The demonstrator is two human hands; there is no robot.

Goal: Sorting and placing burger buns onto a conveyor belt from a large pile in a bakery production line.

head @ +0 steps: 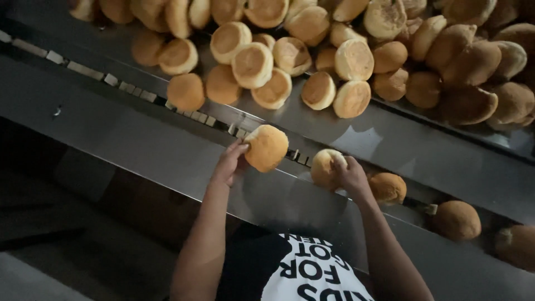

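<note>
Placing buns one by one along a narrow conveyor track is the step in hand, as far as the view shows. The left hand (229, 163) grips a round golden-brown bun (267, 147) at its edge with fingertips, holding it tilted over the slotted conveyor track (134, 89) that runs diagonally across the frame. The right hand (350, 174) is clasped over a paler round bun (325, 167), pressing it down onto the same track line a little further right.

Just beyond the right hand, three more brown buns sit spaced out on the track: one (388, 188) just beside the wrist, another (456, 220) further along, and a third (517, 245) partly cut off at the frame edge. Judging from this spacing, the next move calls for seating each held bun squarely in its own place on the line, level and apart from its neighbours.

Above the track, a wide sloping tray of brushed stainless steel (390, 139) carries a loose heap of buns (345, 50), piled and tumbled, some showing smooth domed tops and others flat, lighter undersides. The crusts look dry and matte, soft enough to dent under a firm grip, so a light hold seems wise. The steel sheeting is smooth and dully reflective, the track a chain of small pale segments. Lighting is dim, and the lower left is dark.
</note>
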